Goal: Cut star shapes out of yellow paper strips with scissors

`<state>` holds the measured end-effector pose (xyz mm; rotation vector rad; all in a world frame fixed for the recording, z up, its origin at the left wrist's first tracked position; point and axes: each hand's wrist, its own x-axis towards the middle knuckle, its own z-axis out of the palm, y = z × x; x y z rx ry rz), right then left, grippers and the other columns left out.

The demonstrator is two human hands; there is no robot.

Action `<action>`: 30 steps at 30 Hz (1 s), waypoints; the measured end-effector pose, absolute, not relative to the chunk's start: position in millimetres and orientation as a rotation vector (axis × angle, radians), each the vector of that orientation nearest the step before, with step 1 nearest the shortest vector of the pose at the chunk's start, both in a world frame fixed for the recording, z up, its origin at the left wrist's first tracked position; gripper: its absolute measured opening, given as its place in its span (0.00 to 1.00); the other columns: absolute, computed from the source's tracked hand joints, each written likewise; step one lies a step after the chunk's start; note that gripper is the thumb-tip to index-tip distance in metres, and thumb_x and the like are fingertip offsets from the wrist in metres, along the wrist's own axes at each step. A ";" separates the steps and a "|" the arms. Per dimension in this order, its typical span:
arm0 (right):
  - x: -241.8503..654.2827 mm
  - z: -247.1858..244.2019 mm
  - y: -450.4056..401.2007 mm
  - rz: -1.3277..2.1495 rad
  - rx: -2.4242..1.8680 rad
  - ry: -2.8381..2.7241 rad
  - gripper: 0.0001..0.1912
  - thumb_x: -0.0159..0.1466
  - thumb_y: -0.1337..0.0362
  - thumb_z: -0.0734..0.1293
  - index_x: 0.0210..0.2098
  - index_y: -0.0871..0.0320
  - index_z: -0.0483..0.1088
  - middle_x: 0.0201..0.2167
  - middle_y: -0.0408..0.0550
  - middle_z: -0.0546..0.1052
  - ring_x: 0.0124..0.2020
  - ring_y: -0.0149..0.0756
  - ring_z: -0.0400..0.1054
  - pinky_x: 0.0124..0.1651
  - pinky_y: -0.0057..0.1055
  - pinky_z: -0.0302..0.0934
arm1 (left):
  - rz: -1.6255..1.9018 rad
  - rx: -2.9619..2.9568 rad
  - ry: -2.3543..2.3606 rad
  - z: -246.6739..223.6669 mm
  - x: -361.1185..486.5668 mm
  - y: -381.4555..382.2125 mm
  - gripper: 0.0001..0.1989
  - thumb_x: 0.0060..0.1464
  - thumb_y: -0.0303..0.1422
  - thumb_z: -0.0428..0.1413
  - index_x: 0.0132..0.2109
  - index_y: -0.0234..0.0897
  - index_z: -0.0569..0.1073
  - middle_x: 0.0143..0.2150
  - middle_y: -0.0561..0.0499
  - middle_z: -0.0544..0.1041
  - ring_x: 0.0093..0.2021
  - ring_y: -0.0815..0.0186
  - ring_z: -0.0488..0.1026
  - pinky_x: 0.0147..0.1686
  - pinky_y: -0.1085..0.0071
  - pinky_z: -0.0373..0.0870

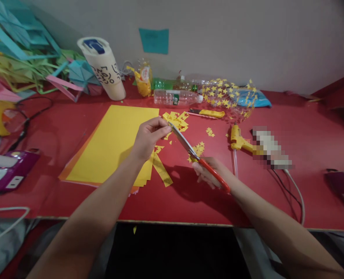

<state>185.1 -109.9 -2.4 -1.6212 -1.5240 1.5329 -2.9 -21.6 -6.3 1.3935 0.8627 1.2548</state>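
Observation:
My right hand [208, 170] grips a pair of scissors [211, 172] by the red handles, the blades pointing up and left. At the blade tips, the thumb and fingers of my left hand [148, 135] are pinched together. What they hold is too small to make out against the yellow scraps behind. Cut yellow paper scraps [179, 121] with star-shaped holes lie just beyond the tips. Small yellow paper stars [199, 149] are heaped beside the blades. Under my left wrist spreads a stack of yellow paper sheets [110, 143], and a yellow strip [162, 170] lies at its right edge.
A yellow glue gun [238, 141] and a blurred-out device [272, 149] with a cable lie right. Behind are a utility knife [209, 113], plastic bottles [172, 97], a star-covered clear shape [230, 97] and a white tumbler [104, 71]. Folded paper pieces [23, 58] and a purple power strip [13, 170] occupy the left.

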 end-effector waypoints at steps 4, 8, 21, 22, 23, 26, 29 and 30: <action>184.3 -1.7 -109.5 1.492 -1.592 -1.442 0.24 0.52 0.44 0.66 0.18 0.56 0.57 0.07 0.32 0.58 0.07 0.22 0.53 0.15 0.24 0.56 | 1.245 1.406 0.883 -4.7 -3.5 -21.0 0.07 0.45 0.31 0.56 0.23 0.37 0.68 0.21 0.55 0.64 0.23 0.74 0.60 0.25 0.74 0.60; 189.6 -3.7 -105.0 1.351 -1.582 -1.345 0.22 0.53 0.43 0.64 0.20 0.56 0.59 0.06 0.31 0.56 0.07 0.23 0.52 0.21 0.28 0.62 | 1.174 1.561 0.991 -3.6 -2.1 -23.2 0.07 0.47 0.32 0.56 0.24 0.37 0.68 0.22 0.55 0.64 0.24 0.73 0.60 0.28 0.73 0.60; 208.4 -10.5 -87.0 1.133 -1.435 -1.151 0.23 0.54 0.43 0.65 0.21 0.56 0.60 0.06 0.32 0.56 0.07 0.23 0.52 0.12 0.24 0.52 | 0.863 2.472 0.916 -38.9 19.8 -29.6 0.09 0.55 0.33 0.50 0.35 0.37 0.74 0.34 0.48 0.71 0.35 0.67 0.67 0.35 0.68 0.65; 208.8 -10.1 -86.2 1.131 -1.428 -1.145 0.23 0.54 0.43 0.65 0.20 0.56 0.60 0.06 0.32 0.56 0.07 0.23 0.52 0.12 0.24 0.51 | 0.865 2.495 0.897 -40.4 20.7 -29.0 0.09 0.55 0.32 0.49 0.35 0.37 0.74 0.34 0.48 0.71 0.35 0.67 0.67 0.35 0.68 0.65; 209.1 -9.9 -85.4 1.128 -1.418 -1.136 0.23 0.54 0.43 0.65 0.20 0.56 0.60 0.05 0.32 0.56 0.07 0.23 0.52 0.12 0.24 0.51 | 0.869 2.517 0.879 -41.5 21.5 -28.4 0.09 0.55 0.30 0.49 0.35 0.37 0.74 0.34 0.48 0.71 0.35 0.67 0.67 0.36 0.68 0.66; 209.4 -9.7 -83.5 1.113 -1.388 -1.090 0.23 0.53 0.43 0.66 0.19 0.56 0.59 0.05 0.31 0.55 0.07 0.23 0.52 0.14 0.24 0.55 | 0.839 2.566 0.869 -42.2 22.7 -26.5 0.09 0.54 0.29 0.49 0.37 0.36 0.74 0.35 0.47 0.72 0.37 0.66 0.68 0.38 0.67 0.67; 209.2 -8.6 -83.3 1.119 -1.363 -1.055 0.23 0.53 0.45 0.67 0.18 0.56 0.59 0.04 0.30 0.55 0.06 0.22 0.52 0.18 0.25 0.61 | 0.811 2.506 0.963 -36.0 20.6 -23.4 0.10 0.54 0.29 0.48 0.38 0.36 0.74 0.36 0.48 0.73 0.38 0.67 0.69 0.39 0.68 0.68; 209.2 -7.8 -83.7 1.123 -1.352 -1.048 0.22 0.54 0.46 0.67 0.18 0.56 0.59 0.04 0.30 0.54 0.06 0.22 0.51 0.19 0.25 0.62 | 0.825 2.449 1.019 -32.2 19.2 -21.8 0.10 0.54 0.29 0.48 0.39 0.36 0.74 0.37 0.48 0.74 0.38 0.67 0.70 0.39 0.68 0.67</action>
